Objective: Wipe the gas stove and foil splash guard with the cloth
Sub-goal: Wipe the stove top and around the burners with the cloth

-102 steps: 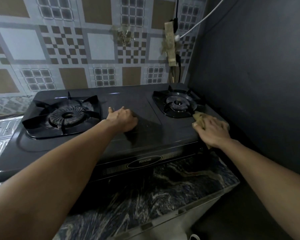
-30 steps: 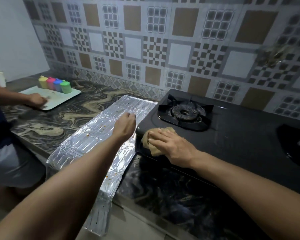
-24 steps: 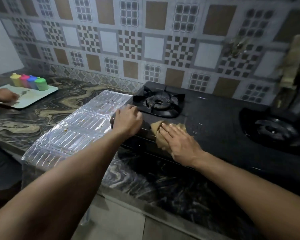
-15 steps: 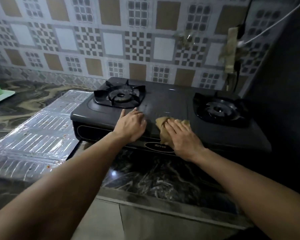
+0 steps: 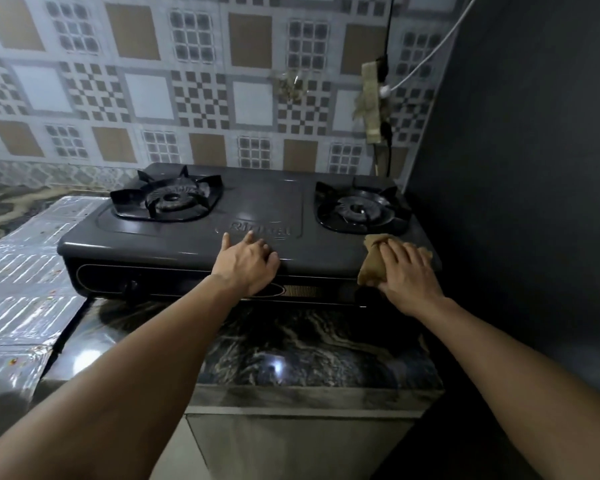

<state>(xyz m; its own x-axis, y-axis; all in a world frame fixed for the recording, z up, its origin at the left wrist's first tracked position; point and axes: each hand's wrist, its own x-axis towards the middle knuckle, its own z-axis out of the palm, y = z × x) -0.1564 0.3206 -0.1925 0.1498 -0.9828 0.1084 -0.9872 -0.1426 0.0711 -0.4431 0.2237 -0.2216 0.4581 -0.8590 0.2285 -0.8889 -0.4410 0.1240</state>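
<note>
Head view, right fingers: the right hand (image 5: 407,273) lies flat with fingers straight and slightly spread, pressing the cloth (image 5: 373,263) down.
Cloth: tan, bunched, on the front right corner of the gas stove (image 5: 257,220), just in front of the right burner (image 5: 357,209); part drapes over the front edge, part is hidden under the palm.
Left fingers: the left hand (image 5: 246,263) rests palm down on the stove's front middle, fingers loosely spread, holding nothing.
Writing: raised lettering on the stove top just beyond the left fingertips seems to read "Rinnai", though it is blurred; a badge on the front panel is covered by the left wrist.
Stove: dark grey, two burners, the left burner (image 5: 168,199) well apart from both hands; a knob (image 5: 131,286) shows on the front left, the right end of the panel is in shadow.
Foil splash guard (image 5: 18,282): lying flat on the marble counter (image 5: 291,351) to the stove's left, speckled with crumbs, cut off by the frame edge.
Wall: patterned tiles (image 5: 201,95); a grimy power strip (image 5: 371,102) with a white cable (image 5: 430,57) hangs at the right corner, its details hard to make out.
</note>
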